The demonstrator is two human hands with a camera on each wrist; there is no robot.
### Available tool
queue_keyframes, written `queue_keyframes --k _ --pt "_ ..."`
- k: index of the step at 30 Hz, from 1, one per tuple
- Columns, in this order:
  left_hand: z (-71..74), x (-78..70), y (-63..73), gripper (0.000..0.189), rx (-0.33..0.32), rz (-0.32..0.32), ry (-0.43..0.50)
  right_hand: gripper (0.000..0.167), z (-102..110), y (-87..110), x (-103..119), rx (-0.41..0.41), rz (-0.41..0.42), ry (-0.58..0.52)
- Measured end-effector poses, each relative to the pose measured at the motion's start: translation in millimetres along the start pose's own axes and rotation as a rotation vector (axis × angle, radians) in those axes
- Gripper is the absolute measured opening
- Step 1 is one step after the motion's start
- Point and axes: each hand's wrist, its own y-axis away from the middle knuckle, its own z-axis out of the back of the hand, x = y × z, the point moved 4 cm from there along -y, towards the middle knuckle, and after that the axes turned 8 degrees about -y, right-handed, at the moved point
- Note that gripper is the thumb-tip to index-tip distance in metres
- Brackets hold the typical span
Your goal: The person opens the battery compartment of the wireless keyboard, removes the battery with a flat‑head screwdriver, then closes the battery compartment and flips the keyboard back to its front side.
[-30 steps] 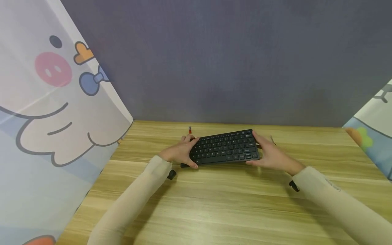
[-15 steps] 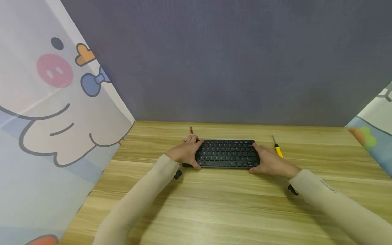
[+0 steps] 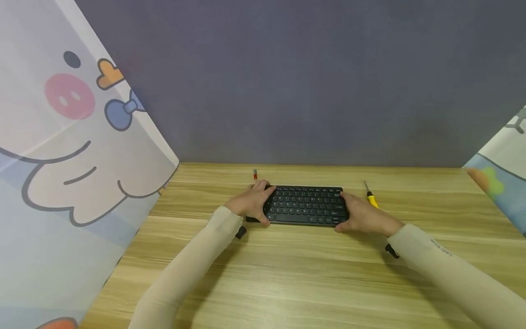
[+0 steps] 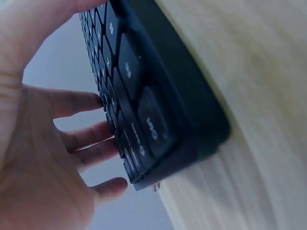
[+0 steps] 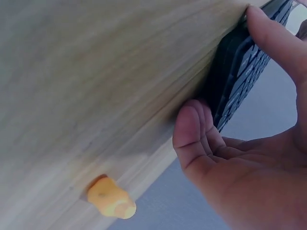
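A black keyboard (image 3: 306, 206) lies on the wooden table with its keys facing up. At its left end, my left hand (image 3: 251, 202) spans the width, thumb at the near edge and fingers at the far edge. The left wrist view shows the fingers (image 4: 91, 103) against the keyboard's far side, its corner close to the table. My right hand (image 3: 363, 215) holds the right end between thumb and fingers. In the right wrist view the thumb (image 5: 271, 33) is at the near edge and curled fingers (image 5: 189, 127) are by the far corner.
A screwdriver (image 3: 372, 199) with a yellow handle lies just beyond my right hand. Behind my left hand is a small red and grey item (image 3: 255, 174), too small to identify. A grey panel (image 3: 312, 91) rises along the table's (image 3: 287, 278) back edge; a cartoon-printed sheet (image 3: 102, 183) stands at left.
A second ago the keyboard's right end was raised and tilted between both hands. It came down flat and level, and the screwdriver came into fuller view. Since half a second ago, little has changed.
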Motion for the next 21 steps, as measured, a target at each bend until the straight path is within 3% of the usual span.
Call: queue_keyframes --k 16,21 --pt "-4.1 6.0 9.2 0.115 -0.055 -0.053 0.012 0.114 -1 -0.7 5 0.012 0.008 0.011" --pt "5.8 10.9 23.6 0.110 -0.090 0.007 0.086 0.110 14 1.3 20 0.006 0.014 0.057"
